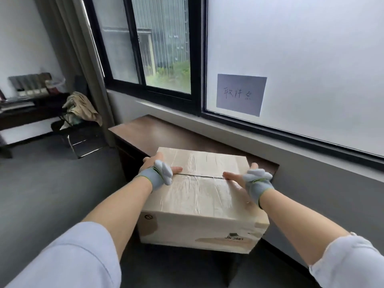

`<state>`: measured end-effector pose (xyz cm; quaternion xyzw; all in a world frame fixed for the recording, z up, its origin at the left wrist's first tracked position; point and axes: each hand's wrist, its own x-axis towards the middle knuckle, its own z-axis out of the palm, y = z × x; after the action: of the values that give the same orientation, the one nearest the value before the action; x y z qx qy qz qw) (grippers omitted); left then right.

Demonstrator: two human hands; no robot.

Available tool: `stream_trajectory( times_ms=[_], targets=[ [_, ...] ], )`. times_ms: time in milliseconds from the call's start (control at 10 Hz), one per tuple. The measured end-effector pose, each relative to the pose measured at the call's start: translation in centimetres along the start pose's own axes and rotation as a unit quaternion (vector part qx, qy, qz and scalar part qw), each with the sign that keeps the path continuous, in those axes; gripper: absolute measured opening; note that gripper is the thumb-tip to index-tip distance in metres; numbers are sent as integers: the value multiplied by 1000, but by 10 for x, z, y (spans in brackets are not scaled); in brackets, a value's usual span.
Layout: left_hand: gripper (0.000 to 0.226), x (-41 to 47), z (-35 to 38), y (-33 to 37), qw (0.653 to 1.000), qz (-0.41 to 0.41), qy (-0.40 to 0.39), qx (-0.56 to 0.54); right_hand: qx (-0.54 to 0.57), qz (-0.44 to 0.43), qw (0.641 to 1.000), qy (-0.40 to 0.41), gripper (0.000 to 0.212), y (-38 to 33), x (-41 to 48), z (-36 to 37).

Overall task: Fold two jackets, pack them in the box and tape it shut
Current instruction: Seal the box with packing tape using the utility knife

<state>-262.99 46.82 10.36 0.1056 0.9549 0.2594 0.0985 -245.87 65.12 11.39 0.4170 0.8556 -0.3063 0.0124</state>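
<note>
A closed cardboard box (199,196) has clear tape across its top flaps and along the middle seam. It sits at the front of a dark wooden table (145,132) and juts out past the table's front edge toward me. My left hand (160,168) presses the box's left top edge, thumb flat on the lid and fingers straight along the side. My right hand (247,175) does the same at the right top edge. Both hands wear grey gloves with the finger parts pulled back. No jackets or tape roll are in view.
A windowsill and a window with a grey paper sign (241,94) run behind the table. To the left, a chair (79,129) draped with cloth stands on the grey floor beside a curtain (83,59). A dark desk with clutter (27,104) stands at far left.
</note>
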Motion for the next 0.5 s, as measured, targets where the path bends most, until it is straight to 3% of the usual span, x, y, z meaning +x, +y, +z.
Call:
stream_trajectory(
  times_ms=[200,400,500],
  targets=[
    [70,181,-6,58,999,48,-19,-18,69,73,993,58,110,-82,147,-19],
    [68,323,23,92,988,120,-90,-28,156,161,970,99,107,-116,232,4],
    [61,396,40,110,974,161,-159,-25,165,248,947,124,104,-138,276,24]
  ],
)
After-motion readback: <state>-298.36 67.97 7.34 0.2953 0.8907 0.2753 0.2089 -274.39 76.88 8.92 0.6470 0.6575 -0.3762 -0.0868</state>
